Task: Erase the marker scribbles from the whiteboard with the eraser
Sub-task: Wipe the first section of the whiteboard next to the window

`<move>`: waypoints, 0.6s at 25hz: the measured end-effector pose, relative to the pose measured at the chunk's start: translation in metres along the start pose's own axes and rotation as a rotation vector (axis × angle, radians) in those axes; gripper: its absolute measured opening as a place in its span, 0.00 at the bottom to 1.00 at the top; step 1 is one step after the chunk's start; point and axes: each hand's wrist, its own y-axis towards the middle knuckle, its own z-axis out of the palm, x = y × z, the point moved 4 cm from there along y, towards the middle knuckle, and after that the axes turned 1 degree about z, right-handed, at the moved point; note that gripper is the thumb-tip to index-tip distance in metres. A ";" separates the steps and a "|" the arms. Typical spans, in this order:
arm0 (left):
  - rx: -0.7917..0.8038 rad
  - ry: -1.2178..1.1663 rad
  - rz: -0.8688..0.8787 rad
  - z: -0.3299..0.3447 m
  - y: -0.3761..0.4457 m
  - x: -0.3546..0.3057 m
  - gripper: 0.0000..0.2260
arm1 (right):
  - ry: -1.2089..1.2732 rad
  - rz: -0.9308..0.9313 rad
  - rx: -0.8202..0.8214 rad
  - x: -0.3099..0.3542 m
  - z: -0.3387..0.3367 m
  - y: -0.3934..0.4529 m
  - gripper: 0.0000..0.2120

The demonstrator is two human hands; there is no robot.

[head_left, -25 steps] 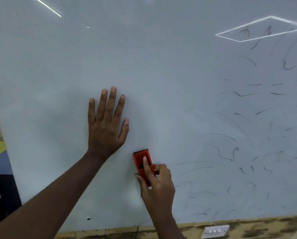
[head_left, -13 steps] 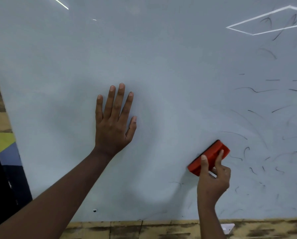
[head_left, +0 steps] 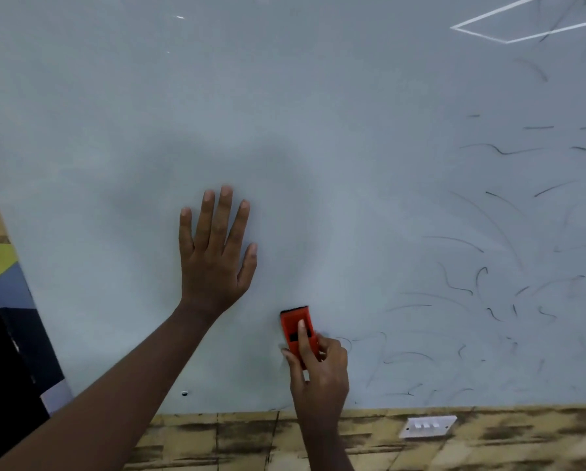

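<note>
A large whiteboard (head_left: 285, 96) fills the view. Thin black marker scribbles (head_left: 499, 287) cover its right part, from the top right corner down to the bottom edge; the left and middle are wiped. My right hand (head_left: 318, 375) grips an orange eraser (head_left: 293, 326) against the board near the bottom, upright, with my index finger lying along its back. My left hand (head_left: 217, 256) presses flat on the board, fingers straight and spread, up and to the left of the eraser.
Below the board runs a worn wooden-patterned surface (head_left: 369, 443) with a white switch plate (head_left: 427, 426). A small dark hole (head_left: 184, 393) marks the board near its lower left. Past the board's left edge lie a yellow and blue patch (head_left: 3, 266) and darkness.
My right hand swept the eraser right into the scribbles half a second ago, and it is now back at the left near the bottom. My left hand has stayed flat on the board.
</note>
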 end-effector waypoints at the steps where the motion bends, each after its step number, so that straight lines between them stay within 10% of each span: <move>1: 0.020 0.016 0.023 0.003 -0.013 0.001 0.31 | 0.015 0.033 -0.017 -0.005 -0.006 0.004 0.29; 7: 0.023 0.028 0.035 0.009 -0.037 0.002 0.31 | 0.419 0.742 -0.371 -0.058 -0.058 0.026 0.48; 15: 0.022 0.005 -0.013 0.010 -0.046 -0.004 0.30 | 0.402 0.997 -0.165 -0.069 -0.005 -0.059 0.33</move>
